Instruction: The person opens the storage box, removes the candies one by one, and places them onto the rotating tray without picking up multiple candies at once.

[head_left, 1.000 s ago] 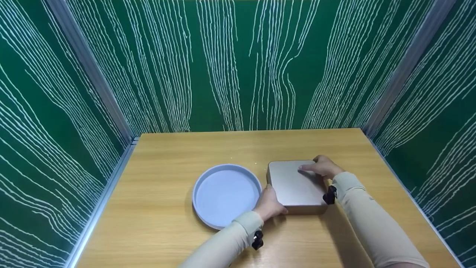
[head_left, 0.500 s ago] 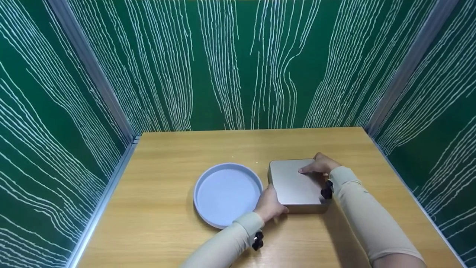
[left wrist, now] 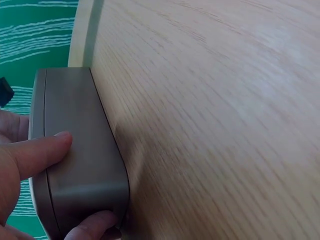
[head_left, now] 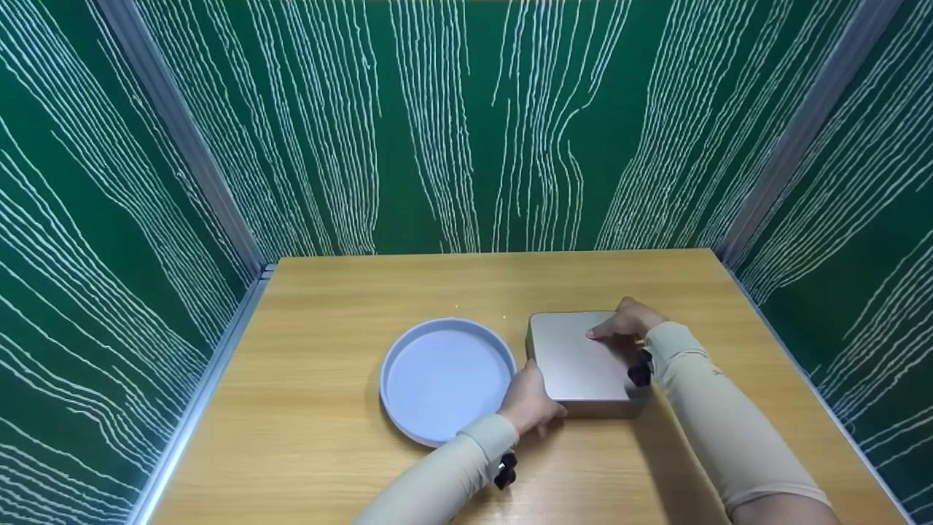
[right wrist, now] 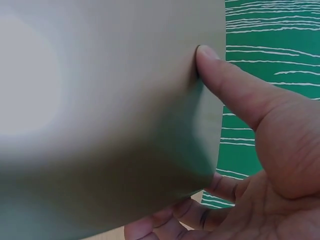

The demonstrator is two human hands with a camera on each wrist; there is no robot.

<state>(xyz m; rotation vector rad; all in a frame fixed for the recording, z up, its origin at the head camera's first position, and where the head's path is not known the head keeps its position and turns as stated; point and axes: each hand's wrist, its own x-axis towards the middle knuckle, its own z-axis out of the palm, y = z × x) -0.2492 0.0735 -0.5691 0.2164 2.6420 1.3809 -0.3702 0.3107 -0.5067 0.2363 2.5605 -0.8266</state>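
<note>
- Silvery box [head_left: 572, 361] on my feed, left hand [head_left: 531, 401] gripping its near-left corner
- right hand [head_left: 631, 321] grips the far-right corner, thumb on top
- bluish tray [head_left: 446, 383] just beside it

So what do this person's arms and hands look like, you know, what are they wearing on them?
The left sleeve and right sleeve are pale beige, with cuffs. The right sleeve has a small dark mark and ends partway up, with bare arm beyond. A small black device sits at the left wrist, another at the right. The left hand and right hand are ungloved.
</note>
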